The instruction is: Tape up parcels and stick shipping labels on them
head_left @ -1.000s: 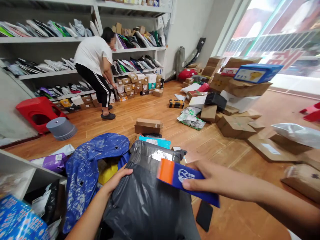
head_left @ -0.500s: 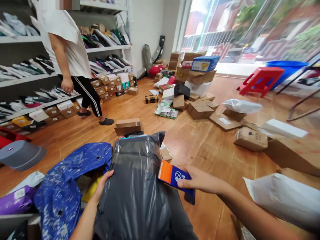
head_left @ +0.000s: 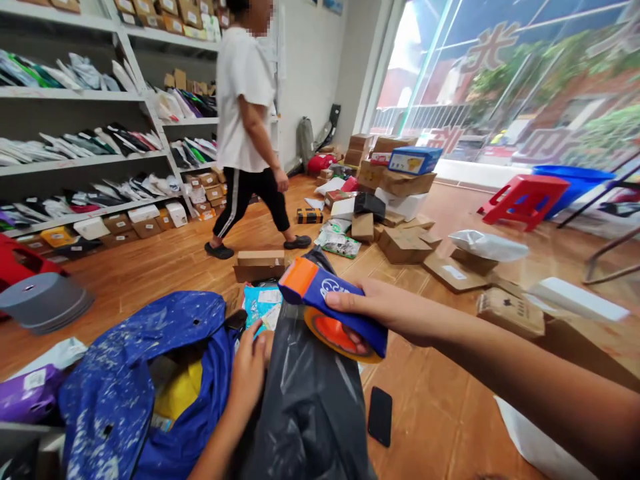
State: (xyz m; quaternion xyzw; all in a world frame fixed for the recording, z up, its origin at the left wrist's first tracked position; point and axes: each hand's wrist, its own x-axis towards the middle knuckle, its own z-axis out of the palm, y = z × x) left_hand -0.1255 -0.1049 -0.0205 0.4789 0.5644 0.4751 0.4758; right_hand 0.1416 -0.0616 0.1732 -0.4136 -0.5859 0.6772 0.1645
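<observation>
A blue and orange tape dispenser with an orange-cored roll is gripped in my right hand. It sits over the upper part of a black plastic parcel, which stands tilted on edge in front of me. My left hand holds the parcel's left side, its fingers bent and partly hidden there. To the left lies an open blue sack with something yellow inside. A black phone rests on the floor right of the parcel. Just beyond the parcel is a light-blue packet with a white label.
Another person walks ahead, past shelves full of parcels. A pile of cardboard boxes covers the floor ahead and right. A red stool stands by the window; a grey stool and a purple parcel are left.
The parcel has turned from facing me broadly to a narrower side. The tape dispenser has moved up and left over it, uncovering the phone. The other person has walked rightward.
</observation>
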